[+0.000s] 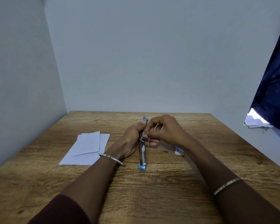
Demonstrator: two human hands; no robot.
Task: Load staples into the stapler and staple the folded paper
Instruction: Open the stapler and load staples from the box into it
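A blue and silver stapler (143,156) lies swung fully open in a long line at the middle of the wooden table (152,191). My left hand (131,139) grips it around its hinge from the left. My right hand (166,130) comes in from the right, and its fingertips pinch something small at the metal channel by the hinge; the staples there are too small to make out. The folded white paper (87,147) lies flat to the left of my left wrist. A small staple box (179,150) rests on the table under my right wrist.
Grey walls close the table at the back and the left. A dark blue curtain (275,88) hangs at the right with loose white papers (256,121) beneath it. Both wrists wear bangles.
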